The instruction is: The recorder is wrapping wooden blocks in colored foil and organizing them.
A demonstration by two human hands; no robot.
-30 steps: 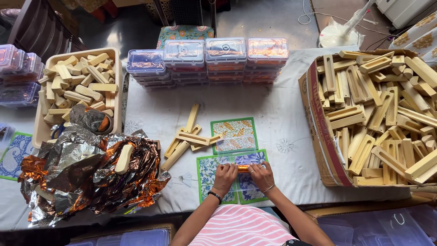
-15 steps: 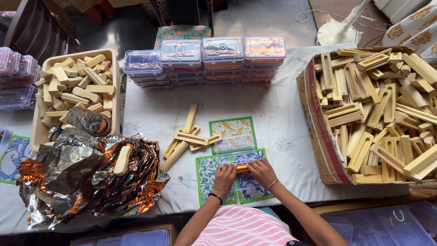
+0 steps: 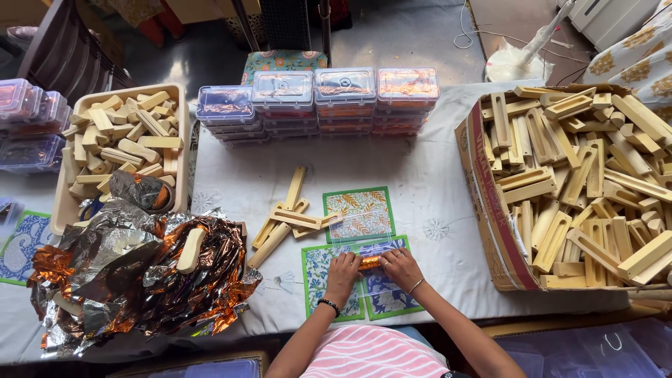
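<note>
My left hand point(image 3: 344, 270) and my right hand point(image 3: 399, 268) both press on a small foil-wrapped bar point(image 3: 369, 262), orange and shiny, held between their fingertips. The bar lies in a clear plastic box point(image 3: 374, 269) on a green-bordered patterned mat point(image 3: 318, 280). A black bead bracelet circles my left wrist and a thin bangle my right. A second patterned mat point(image 3: 358, 212) lies just beyond, with a clear lid on it.
Several wooden moulds point(image 3: 283, 217) lie left of the mats. Crumpled foil point(image 3: 133, 276) with a pale bar point(image 3: 190, 250) sits at left, behind it a tray of pale bars point(image 3: 122, 143). Stacked filled boxes point(image 3: 315, 101) line the back. A carton of wooden moulds point(image 3: 588, 182) stands right.
My hands have stayed on the foil-wrapped bar, with only slight finger shifts. The view has shifted a little.
</note>
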